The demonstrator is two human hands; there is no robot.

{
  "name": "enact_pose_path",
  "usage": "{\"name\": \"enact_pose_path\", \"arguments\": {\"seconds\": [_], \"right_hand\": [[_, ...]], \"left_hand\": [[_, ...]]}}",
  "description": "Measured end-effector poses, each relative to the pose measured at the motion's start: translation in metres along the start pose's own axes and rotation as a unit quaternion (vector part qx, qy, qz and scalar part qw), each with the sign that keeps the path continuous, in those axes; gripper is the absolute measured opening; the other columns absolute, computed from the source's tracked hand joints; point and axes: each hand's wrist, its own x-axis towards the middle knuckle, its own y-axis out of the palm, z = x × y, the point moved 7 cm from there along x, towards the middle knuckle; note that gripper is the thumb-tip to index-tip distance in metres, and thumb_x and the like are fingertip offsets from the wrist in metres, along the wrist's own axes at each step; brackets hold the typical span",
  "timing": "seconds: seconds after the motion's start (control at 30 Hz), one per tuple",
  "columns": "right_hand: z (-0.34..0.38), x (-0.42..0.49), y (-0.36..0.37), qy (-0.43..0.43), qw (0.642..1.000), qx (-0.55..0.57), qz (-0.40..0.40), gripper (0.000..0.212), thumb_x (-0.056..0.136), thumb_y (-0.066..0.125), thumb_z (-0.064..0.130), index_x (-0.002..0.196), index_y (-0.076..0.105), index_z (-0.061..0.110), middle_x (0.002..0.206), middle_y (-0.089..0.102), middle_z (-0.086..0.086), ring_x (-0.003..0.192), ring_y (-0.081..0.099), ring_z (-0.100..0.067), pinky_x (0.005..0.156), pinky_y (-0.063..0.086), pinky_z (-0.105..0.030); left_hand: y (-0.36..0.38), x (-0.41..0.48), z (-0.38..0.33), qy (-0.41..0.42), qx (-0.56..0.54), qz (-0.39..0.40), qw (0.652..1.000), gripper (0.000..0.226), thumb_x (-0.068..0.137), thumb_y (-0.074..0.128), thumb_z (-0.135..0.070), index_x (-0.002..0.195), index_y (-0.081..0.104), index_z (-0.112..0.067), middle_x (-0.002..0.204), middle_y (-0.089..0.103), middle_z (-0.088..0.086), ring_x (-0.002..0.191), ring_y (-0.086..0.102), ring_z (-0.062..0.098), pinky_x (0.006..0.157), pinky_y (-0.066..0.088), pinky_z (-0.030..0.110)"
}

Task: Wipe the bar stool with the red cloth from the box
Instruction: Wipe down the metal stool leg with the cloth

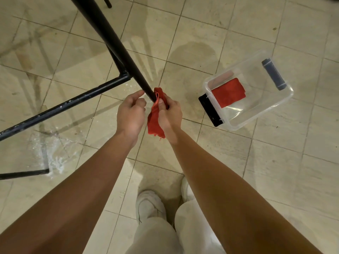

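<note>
gripping red cloth (156, 114), right hand (169, 117) hides stool leg (117, 46) tip.

One camera, worn on the person's head, looks steeply down. It sits close above both outstretched forearms, facing the tiled floor (238, 33) ahead.

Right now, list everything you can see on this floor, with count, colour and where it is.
stool leg: one, black, slanting from top left down to the hands
footrest bars: two, black, left
red cloth: one, red, against the leg's lower end
clear box: one, transparent with dark handles, on the floor at right
second cloth: one, red, inside the box
tiled floor: beige, wet patches
shoes: two, white, bottom centre
left hand: beside the leg
right hand: gripping the cloth
</note>
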Motion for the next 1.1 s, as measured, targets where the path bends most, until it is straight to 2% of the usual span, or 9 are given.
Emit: {"name": "enact_pose_path", "arguments": {"seconds": [0.1,0.2,0.27,0.37,0.43,0.57,0.67,0.9,1.1], "right_hand": [[-0.006,0.013,-0.001,0.062,0.998,0.0,0.027,0.031,0.098,0.046,0.022,0.126,0.059,0.023,0.109,0.064,-0.005,0.092,0.059,-0.017,0.085,0.049,-0.03],[0.003,0.002,-0.001,-0.045,0.998,0.021,0.028,0.032,0.096,0.048,0.021,0.128,0.057,0.022,0.112,0.056,-0.002,0.098,0.053,-0.009,0.09,0.043,-0.023],[-0.003,-0.002,0.0,-0.068,0.997,0.034,0.012,0.034,0.096,0.049,0.018,0.129,0.056,0.023,0.112,0.053,0.0,0.103,0.053,-0.01,0.095,0.043,-0.025],[-0.025,0.019,0.004,0.022,1.0,0.003,0.01,0.035,0.098,0.044,0.018,0.131,0.054,0.026,0.115,0.059,-0.005,0.104,0.06,-0.023,0.089,0.051,-0.04],[-0.037,0.026,0.006,0.082,0.996,-0.023,0.035,0.036,0.1,0.04,0.018,0.133,0.051,0.026,0.117,0.062,-0.006,0.105,0.06,-0.027,0.091,0.051,-0.042],[-0.041,0.023,0.009,0.074,0.997,0.006,0.021,0.036,0.099,0.04,0.019,0.133,0.05,0.027,0.12,0.062,-0.005,0.107,0.06,-0.027,0.091,0.051,-0.043],[-0.042,0.024,0.007,0.023,0.999,0.024,0.027,0.038,0.097,0.044,0.014,0.134,0.05,0.024,0.124,0.061,-0.001,0.11,0.058,-0.02,0.095,0.049,-0.038],[-0.064,0.047,0.006,0.044,0.992,-0.103,0.051,0.038,0.098,0.04,0.01,0.134,0.05,0.018,0.117,0.063,-0.004,0.106,0.057,-0.02,0.081,0.038,-0.02],[-0.069,0.036,0.002,-0.001,1.0,-0.013,0.015,0.039,0.096,0.047,0.01,0.134,0.051,0.014,0.112,0.062,0.003,0.1,0.056,-0.013,0.088,0.042,-0.02]], "left_hand": [[0.003,0.003,0.006,0.0,-0.006,0.008,1.0,0.03,0.096,0.047,-0.017,0.121,0.059,-0.027,0.091,0.061,-0.01,0.088,0.059,0.008,0.09,0.05,0.029],[0.006,0.008,0.01,-0.008,-0.023,-0.001,1.0,0.026,0.095,0.048,-0.016,0.116,0.06,-0.028,0.1,0.065,-0.005,0.096,0.062,0.012,0.089,0.052,0.032],[0.007,0.011,0.013,-0.014,-0.032,-0.012,0.999,0.026,0.096,0.048,-0.016,0.116,0.06,-0.028,0.113,0.064,-0.002,0.103,0.061,0.014,0.09,0.051,0.031],[0.01,0.015,0.019,-0.014,-0.036,-0.006,0.999,0.027,0.096,0.047,-0.015,0.117,0.06,-0.026,0.115,0.062,-0.002,0.094,0.06,0.011,0.085,0.049,0.025],[0.013,0.019,0.025,-0.012,-0.034,0.002,0.999,0.028,0.095,0.047,-0.014,0.117,0.06,-0.027,0.113,0.063,-0.002,0.092,0.06,0.011,0.081,0.048,0.023],[0.014,0.026,0.033,-0.029,-0.042,0.008,0.999,0.026,0.096,0.047,-0.014,0.113,0.059,-0.029,0.116,0.062,0.0,0.095,0.06,0.014,0.08,0.048,0.023],[0.018,0.029,0.036,-0.034,-0.046,0.008,0.998,0.024,0.095,0.048,-0.014,0.111,0.06,-0.028,0.111,0.063,0.0,0.089,0.059,0.012,0.073,0.047,0.021],[0.024,0.041,0.048,-0.028,-0.036,0.008,0.999,0.025,0.093,0.051,-0.013,0.114,0.061,-0.025,0.106,0.064,-0.003,0.087,0.06,0.011,0.074,0.046,0.021],[0.025,0.049,0.057,-0.045,-0.058,-0.004,0.997,0.022,0.094,0.051,-0.012,0.105,0.06,-0.03,0.108,0.064,-0.001,0.088,0.06,0.013,0.076,0.047,0.022]]}}
